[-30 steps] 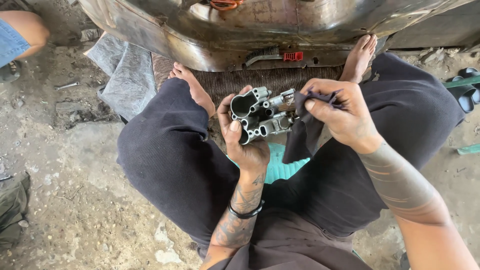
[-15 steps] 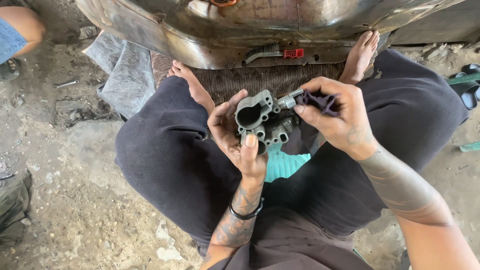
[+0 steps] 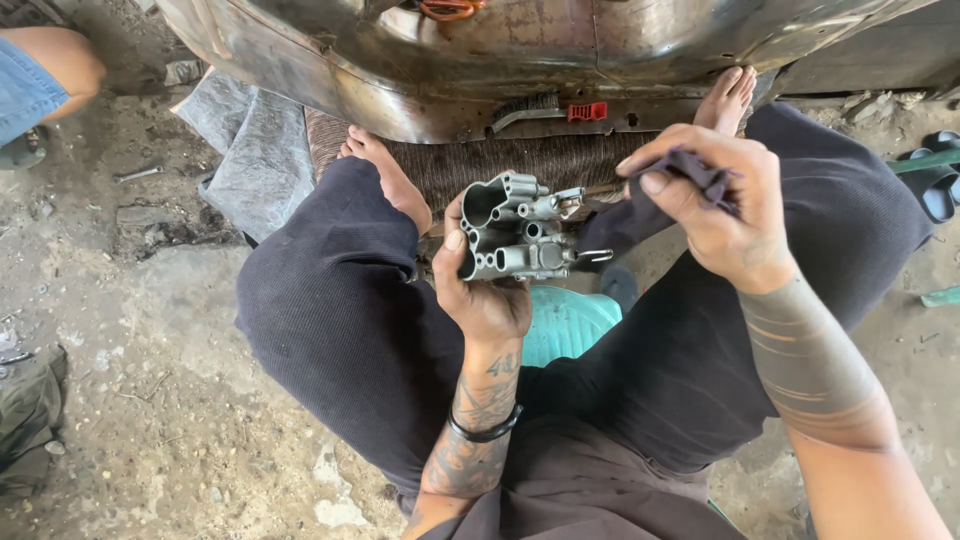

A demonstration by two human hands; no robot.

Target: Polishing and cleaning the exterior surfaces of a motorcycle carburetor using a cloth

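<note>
The cast part in the left hand is bare grey metal, dull and matt, with a slightly grainy cast skin and smoother rims round its bores. The rag pinched in the right hand is dark purplish cloth, soft and creased. Beyond both hands the big curved panel is metal, semi-glossy with brownish stains and scuffs. Just under it lies a mat of coarse ribbed brown weave. Below the left hand a stool shows smooth turquoise plastic. The trousers are matt, finely ribbed black cloth. The floor left of the hands is rough, dusty concrete.
</note>
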